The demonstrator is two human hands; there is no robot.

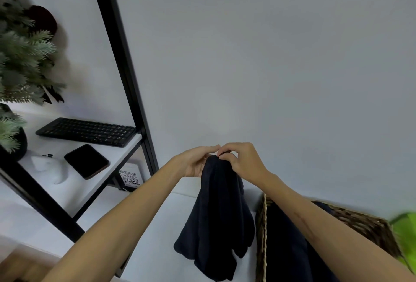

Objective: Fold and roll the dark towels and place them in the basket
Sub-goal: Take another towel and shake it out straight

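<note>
Just left of the wicker basket (261, 236), a dark towel (216, 218) is held up at its top edge, pinched by the left hand (195, 162) and right hand (238, 160) (fingertips touching); more dark cloth (286, 248) lies inside the basket.

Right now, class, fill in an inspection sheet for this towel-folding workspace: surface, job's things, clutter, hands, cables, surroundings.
Surface: white table, bare where it shows.
Job's things: one dark towel hangs unfolded above the table; wicker basket at the right already holds dark cloth.
Clutter: black keyboard, dark phone and a white object, blurred, on the shelf; a QR-code card below it.
Hands: left hand and right hand both pinch the towel's top edge, close together.
Cables: nothing seen.
Surroundings: plain grey wall, black shelf frame, green artificial tree at left, something bright green at the right edge.
</note>
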